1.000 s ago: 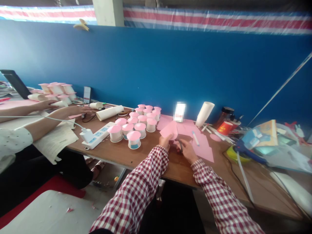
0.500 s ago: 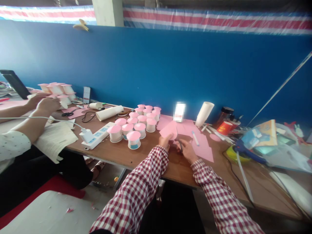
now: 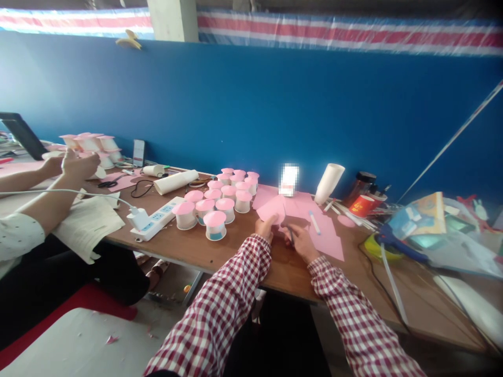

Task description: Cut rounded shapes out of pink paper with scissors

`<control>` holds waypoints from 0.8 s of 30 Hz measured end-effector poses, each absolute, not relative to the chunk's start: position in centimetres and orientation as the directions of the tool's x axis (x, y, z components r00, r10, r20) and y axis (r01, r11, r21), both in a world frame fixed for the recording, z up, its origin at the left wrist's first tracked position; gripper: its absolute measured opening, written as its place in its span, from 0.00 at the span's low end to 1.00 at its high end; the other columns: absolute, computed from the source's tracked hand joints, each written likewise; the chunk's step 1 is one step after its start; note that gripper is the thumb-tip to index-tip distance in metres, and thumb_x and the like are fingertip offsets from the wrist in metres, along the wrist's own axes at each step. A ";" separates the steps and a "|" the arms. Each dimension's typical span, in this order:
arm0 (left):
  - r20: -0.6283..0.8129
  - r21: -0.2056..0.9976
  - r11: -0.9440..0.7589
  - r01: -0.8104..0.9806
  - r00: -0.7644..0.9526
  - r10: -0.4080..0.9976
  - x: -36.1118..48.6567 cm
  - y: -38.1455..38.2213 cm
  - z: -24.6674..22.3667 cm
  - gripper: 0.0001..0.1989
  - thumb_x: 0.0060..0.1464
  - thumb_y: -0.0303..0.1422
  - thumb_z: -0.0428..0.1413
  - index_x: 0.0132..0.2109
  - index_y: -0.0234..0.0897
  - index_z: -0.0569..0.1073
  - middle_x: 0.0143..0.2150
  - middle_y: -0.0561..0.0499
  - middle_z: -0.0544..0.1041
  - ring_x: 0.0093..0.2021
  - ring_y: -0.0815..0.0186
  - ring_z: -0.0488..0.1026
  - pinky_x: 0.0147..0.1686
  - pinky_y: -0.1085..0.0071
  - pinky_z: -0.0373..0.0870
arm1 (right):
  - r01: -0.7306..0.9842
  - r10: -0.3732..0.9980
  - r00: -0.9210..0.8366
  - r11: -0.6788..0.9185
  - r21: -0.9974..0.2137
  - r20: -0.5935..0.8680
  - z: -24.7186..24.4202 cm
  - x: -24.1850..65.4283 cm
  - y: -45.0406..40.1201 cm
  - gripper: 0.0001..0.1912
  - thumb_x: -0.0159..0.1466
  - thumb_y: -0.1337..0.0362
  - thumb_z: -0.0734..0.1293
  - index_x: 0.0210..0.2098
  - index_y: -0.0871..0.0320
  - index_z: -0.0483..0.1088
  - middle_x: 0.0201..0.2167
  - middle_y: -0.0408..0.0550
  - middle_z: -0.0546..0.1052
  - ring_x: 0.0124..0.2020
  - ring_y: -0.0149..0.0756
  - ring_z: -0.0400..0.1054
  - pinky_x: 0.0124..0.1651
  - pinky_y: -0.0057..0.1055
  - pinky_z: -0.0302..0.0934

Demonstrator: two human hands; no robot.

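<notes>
- At six o'clock in the head view's pink papers, the left hand (image 3: 264, 229) pinches a pink piece (image 3: 271, 210), its rounded edge facing the right hand (image 3: 302, 243).
- The right hand grips what look like dark scissors (image 3: 291, 235); blade opening cannot be told.
- Trimming seems in hand; a next cut would call for a steady pinch, fingertips off the blades.
- Pink-topped spools (image 3: 215, 220) stand at ten o'clock from the hands, a marker (image 3: 315, 223) at two.

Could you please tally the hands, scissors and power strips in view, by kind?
Hands: 4 (left hand, right hand, co-worker's hands)
Scissors: 2 (held pair, pair on the table)
Power strip: 1
Total: 7
</notes>
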State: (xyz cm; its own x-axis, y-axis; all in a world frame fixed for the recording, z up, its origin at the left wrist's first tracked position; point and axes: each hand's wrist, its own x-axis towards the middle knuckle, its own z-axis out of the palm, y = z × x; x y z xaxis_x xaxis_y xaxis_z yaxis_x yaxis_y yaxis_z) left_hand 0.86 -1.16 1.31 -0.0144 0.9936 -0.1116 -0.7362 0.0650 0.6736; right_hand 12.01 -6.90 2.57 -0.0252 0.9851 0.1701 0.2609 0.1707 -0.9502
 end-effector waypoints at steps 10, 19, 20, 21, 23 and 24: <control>-0.125 0.701 0.075 -0.709 -0.019 0.992 0.9 -1.3 1.6 0.19 0.32 0.30 0.66 0.35 0.26 0.75 0.25 0.46 0.74 0.21 0.69 0.69 0.19 0.73 0.62 | 0.259 0.989 -0.002 0.145 -0.955 0.150 2.8 11.9 -7.0 0.22 0.56 0.49 0.66 0.41 0.61 0.72 0.19 0.43 0.70 0.19 0.30 0.63 0.21 0.27 0.59; -0.111 0.710 0.052 -0.703 -0.039 0.993 1.0 -1.2 1.4 0.20 0.32 0.32 0.66 0.35 0.27 0.75 0.26 0.45 0.74 0.21 0.68 0.68 0.20 0.71 0.61 | 0.311 0.986 -0.019 0.166 -0.936 0.168 2.9 12.0 -7.0 0.21 0.58 0.50 0.64 0.41 0.61 0.72 0.19 0.42 0.69 0.19 0.30 0.63 0.20 0.26 0.59; -0.113 0.707 0.053 -0.705 -0.039 0.993 1.0 -1.2 1.4 0.19 0.32 0.32 0.66 0.35 0.27 0.74 0.25 0.46 0.74 0.20 0.69 0.68 0.20 0.72 0.60 | 0.310 0.986 -0.020 0.165 -0.936 0.167 2.9 12.1 -7.0 0.21 0.58 0.50 0.64 0.41 0.61 0.72 0.19 0.42 0.69 0.19 0.30 0.62 0.21 0.26 0.59; -0.116 0.705 0.056 -0.707 -0.037 0.993 1.0 -1.2 1.4 0.19 0.32 0.32 0.66 0.34 0.26 0.74 0.24 0.47 0.73 0.20 0.70 0.67 0.19 0.72 0.60 | 0.308 0.986 -0.020 0.164 -0.937 0.166 2.8 12.1 -7.0 0.21 0.58 0.51 0.64 0.41 0.61 0.72 0.19 0.42 0.69 0.19 0.30 0.62 0.21 0.26 0.59; -0.115 0.703 0.059 -0.709 -0.032 0.993 1.0 -1.2 1.4 0.18 0.32 0.32 0.66 0.33 0.26 0.74 0.23 0.47 0.72 0.20 0.70 0.66 0.19 0.72 0.59 | 0.302 0.986 -0.019 0.164 -0.939 0.166 2.7 12.1 -7.0 0.21 0.59 0.51 0.64 0.42 0.61 0.72 0.18 0.42 0.68 0.18 0.30 0.62 0.21 0.26 0.58; -0.113 0.703 0.057 -0.709 -0.031 0.993 1.0 -1.2 1.4 0.18 0.32 0.32 0.66 0.33 0.26 0.74 0.23 0.47 0.72 0.20 0.70 0.66 0.19 0.72 0.59 | 0.300 0.986 -0.020 0.165 -0.940 0.167 2.7 12.1 -7.0 0.21 0.59 0.51 0.64 0.42 0.61 0.72 0.18 0.42 0.68 0.18 0.29 0.62 0.21 0.26 0.58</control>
State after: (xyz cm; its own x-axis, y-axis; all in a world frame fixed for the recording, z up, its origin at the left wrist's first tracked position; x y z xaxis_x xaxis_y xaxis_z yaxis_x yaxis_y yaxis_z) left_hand 1.00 -1.17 1.41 -0.0313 0.9931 -0.1127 -0.7091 0.0574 0.7028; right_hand 12.11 -6.96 2.74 -0.0195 0.9858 0.1669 0.2996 0.1650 -0.9397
